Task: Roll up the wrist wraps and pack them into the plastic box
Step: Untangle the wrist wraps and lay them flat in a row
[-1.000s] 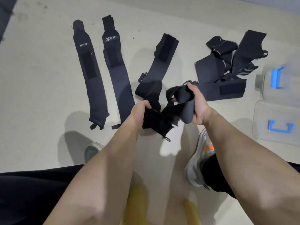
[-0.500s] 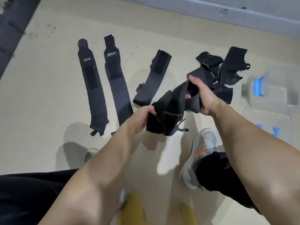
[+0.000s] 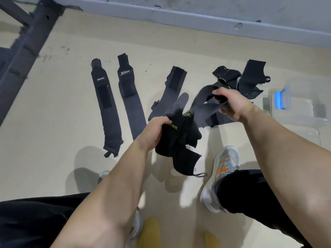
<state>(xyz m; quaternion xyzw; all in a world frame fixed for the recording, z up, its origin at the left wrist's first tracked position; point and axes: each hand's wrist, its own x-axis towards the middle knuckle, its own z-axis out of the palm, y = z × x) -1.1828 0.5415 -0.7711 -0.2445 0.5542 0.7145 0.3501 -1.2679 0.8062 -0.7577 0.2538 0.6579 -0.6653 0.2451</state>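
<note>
A black wrist wrap [image 3: 180,140] with yellow lettering hangs above the floor between my hands. My left hand [image 3: 157,127] grips its bunched lower end; a thin loop dangles below. My right hand [image 3: 227,101] grips the grey far end of the same wrap, up and to the right. Three wraps lie flat on the floor: one [image 3: 105,108] at the left, one [image 3: 129,97] marked XTEP beside it, a third [image 3: 170,90] in the middle. A tangled pile of wraps [image 3: 241,79] lies behind my right hand. The clear plastic box [image 3: 300,108] with a blue latch stands at the right.
I crouch on a beige floor [image 3: 53,140]. My grey and orange shoe [image 3: 222,169] is planted right of the wrap, my other shoe [image 3: 103,176] on the left. A grey wall base [image 3: 197,17] runs along the back, and a dark metal frame [image 3: 26,47] stands at the far left.
My hands have drawn apart, the right one up and to the right, stretching the wrap out longer. The camera has tilted up, so the wall base now shows.
</note>
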